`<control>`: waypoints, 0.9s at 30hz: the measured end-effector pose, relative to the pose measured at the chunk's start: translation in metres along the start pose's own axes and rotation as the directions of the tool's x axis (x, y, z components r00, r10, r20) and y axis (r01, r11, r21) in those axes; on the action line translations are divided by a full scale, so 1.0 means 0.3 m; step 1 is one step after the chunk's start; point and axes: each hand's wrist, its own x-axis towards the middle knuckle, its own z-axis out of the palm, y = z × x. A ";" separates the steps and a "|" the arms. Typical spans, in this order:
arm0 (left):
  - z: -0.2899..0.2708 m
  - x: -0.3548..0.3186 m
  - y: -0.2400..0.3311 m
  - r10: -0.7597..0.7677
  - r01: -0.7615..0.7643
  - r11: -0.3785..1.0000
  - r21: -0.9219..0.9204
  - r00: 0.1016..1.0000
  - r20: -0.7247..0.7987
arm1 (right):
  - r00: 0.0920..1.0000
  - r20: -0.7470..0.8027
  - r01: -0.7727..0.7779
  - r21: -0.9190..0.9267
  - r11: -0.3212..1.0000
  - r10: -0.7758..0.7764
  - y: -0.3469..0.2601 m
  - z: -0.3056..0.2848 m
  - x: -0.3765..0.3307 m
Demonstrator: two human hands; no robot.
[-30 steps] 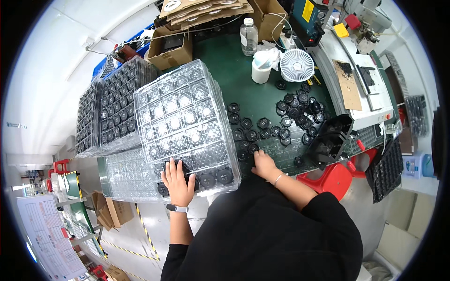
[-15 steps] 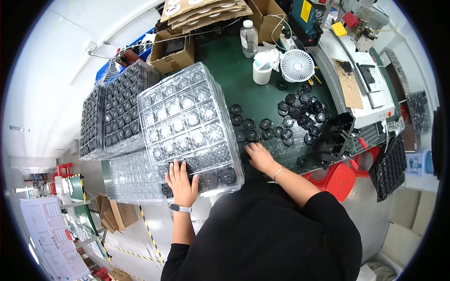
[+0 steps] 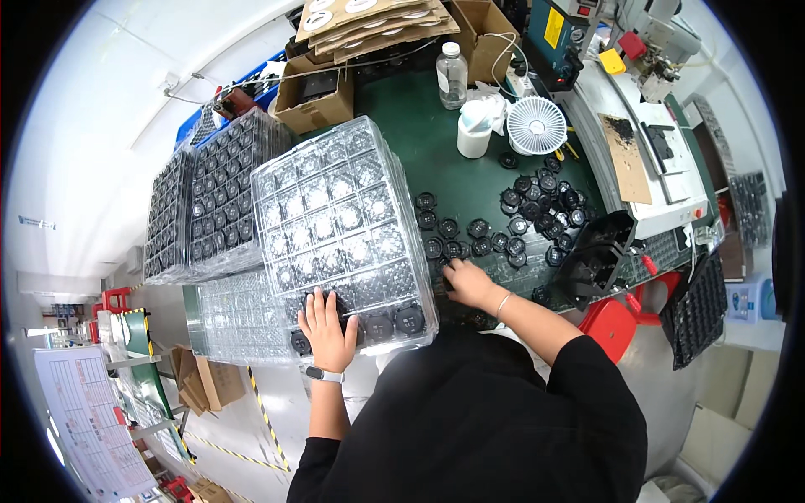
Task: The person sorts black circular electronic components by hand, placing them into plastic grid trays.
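Observation:
My left hand (image 3: 325, 334) lies with its fingers apart on the near edge of a clear plastic tray (image 3: 331, 222). That tray tops a stack, and black round plastic parts (image 3: 409, 320) sit in its nearest row. Just right of the stack, my right hand (image 3: 468, 283) has its fingers bent and closed at the tips on a black round plastic part (image 3: 445, 267), mostly hidden by the fingers. Beyond that hand, loose parts of the same kind (image 3: 480, 246) lie in a loose row, and a thicker heap (image 3: 541, 201) of them spreads farther right.
Filled trays (image 3: 222, 189) are stacked at the left. Behind stand a cardboard box (image 3: 314, 101), a clear bottle (image 3: 451, 77), a white cup (image 3: 473, 142) and a small white fan (image 3: 537, 126). To the right are a black bin (image 3: 597, 256), a red stool (image 3: 610, 325) and a machine (image 3: 662, 168).
My right hand has shifted slightly toward me, and its fingers have curled in on a part. The left hand stays on the tray. The whole view has moved a little.

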 end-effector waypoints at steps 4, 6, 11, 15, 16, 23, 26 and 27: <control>-0.004 0.008 0.006 0.003 -0.003 1.000 -0.007 1.000 -0.006 | 0.984 -0.153 0.072 -0.121 0.990 -0.091 0.102 -0.063 0.155; -0.007 0.018 0.012 0.016 -0.016 1.000 -0.008 1.000 -0.010 | 0.995 -0.057 0.069 -0.158 0.985 -0.079 0.167 -0.018 0.183; -0.008 0.010 0.011 -0.014 0.014 1.000 -0.014 1.000 0.007 | 0.993 0.075 0.109 -0.220 0.970 -0.095 0.171 -0.026 0.203; -0.004 0.005 0.006 -0.010 0.010 1.000 -0.009 1.000 -0.009 | 0.990 -0.083 0.108 -0.112 0.988 -0.117 0.076 -0.045 0.141; -0.005 0.007 0.009 -0.007 0.007 1.000 -0.011 1.000 -0.005 | 0.979 -0.006 0.199 -0.133 0.971 -0.201 0.080 -0.021 0.129; -0.006 0.013 0.008 -0.012 0.013 1.000 -0.021 1.000 0.010 | 0.962 0.181 0.240 -0.222 0.945 -0.202 0.058 0.072 0.027; -0.008 0.025 0.017 -0.025 0.025 0.999 -0.029 1.000 0.011 | 0.934 0.187 0.342 -0.222 0.913 -0.304 0.128 0.045 0.028; -0.009 0.023 0.016 -0.023 0.024 0.999 -0.027 1.000 0.014 | 0.902 0.204 0.419 -0.195 0.887 -0.381 0.157 0.030 0.028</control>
